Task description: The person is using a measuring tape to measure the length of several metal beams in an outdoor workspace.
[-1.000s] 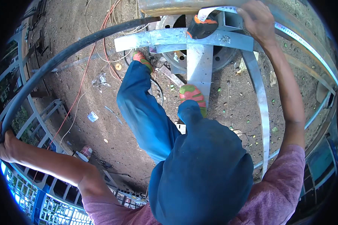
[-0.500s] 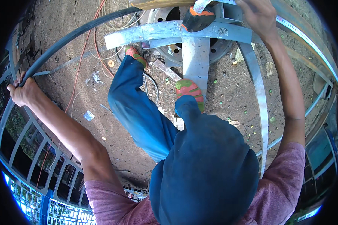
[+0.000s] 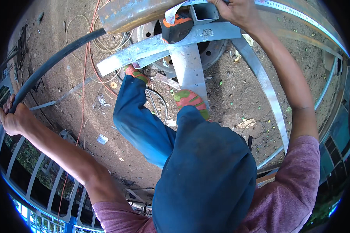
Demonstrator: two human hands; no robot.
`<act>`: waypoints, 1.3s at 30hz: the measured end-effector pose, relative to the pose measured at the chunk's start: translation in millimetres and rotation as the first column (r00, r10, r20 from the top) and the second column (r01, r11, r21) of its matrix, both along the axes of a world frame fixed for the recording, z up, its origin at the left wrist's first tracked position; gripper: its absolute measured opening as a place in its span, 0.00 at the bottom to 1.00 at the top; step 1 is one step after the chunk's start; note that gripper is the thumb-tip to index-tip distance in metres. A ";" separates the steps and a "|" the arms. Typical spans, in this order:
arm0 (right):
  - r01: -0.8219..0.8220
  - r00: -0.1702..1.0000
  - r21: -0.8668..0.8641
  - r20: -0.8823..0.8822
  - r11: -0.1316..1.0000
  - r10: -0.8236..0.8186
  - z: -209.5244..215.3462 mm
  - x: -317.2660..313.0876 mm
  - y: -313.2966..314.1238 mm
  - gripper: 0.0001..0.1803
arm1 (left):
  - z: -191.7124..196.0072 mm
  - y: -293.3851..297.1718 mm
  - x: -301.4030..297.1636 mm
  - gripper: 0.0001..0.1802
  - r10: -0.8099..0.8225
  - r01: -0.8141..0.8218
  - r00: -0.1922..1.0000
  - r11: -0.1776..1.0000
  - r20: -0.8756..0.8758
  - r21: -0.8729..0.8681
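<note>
At the far left, my left hand (image 3: 13,116) is closed around a long dark pipe (image 3: 54,64). The pipe runs up to the end of a thicker rusty pipe (image 3: 132,15); whether it goes inside or under it, I cannot tell. My right hand (image 3: 237,13), its fingers partly cut off by the top edge, is closed at the white blade (image 3: 299,15) of a tape measure, beside an open-ended square tube (image 3: 204,13). The blade comes out on both sides of that hand. The black-and-orange tape measure case (image 3: 177,28) rests against a flat grey metal bar (image 3: 144,52).
A wheel rim (image 3: 216,50) lies under a broad metal plate (image 3: 186,70) by my feet. Red and pale cables (image 3: 86,70) trail over the dirt ground. A long strip (image 3: 266,81) crosses at right; a metal grille (image 3: 31,167) stands at lower left.
My view has shifted, so the metal pieces and the tape measure appear further left and lower. More of the rusty pipe shows. Both hands keep their holds.
</note>
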State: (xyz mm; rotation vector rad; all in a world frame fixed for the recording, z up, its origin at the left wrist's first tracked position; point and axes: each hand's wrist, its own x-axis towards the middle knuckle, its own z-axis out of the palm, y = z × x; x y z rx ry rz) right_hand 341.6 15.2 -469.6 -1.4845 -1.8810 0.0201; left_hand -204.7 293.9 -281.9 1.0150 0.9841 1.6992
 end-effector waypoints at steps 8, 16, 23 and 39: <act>-0.013 1.000 0.031 -0.005 0.999 0.014 2.9 3.5 -2.9 0.08 | 12.9 -20.4 38.7 0.18 0.024 -0.022 0.995 1.000 -0.096 0.015; -0.074 0.974 0.149 -0.201 0.986 0.104 -9.1 4.4 2.3 0.08 | 11.1 -41.2 53.2 0.17 0.219 -0.211 0.968 0.975 -0.123 0.076; -0.035 0.996 0.032 -0.076 0.999 0.038 -5.9 7.4 1.6 0.08 | 6.5 -30.0 26.7 0.19 0.165 -0.164 0.983 0.986 -0.086 0.016; -0.047 0.981 0.072 -0.187 0.996 0.060 -4.0 3.0 2.8 0.08 | 6.8 -36.3 18.3 0.15 0.107 -0.106 0.993 0.994 -0.049 0.025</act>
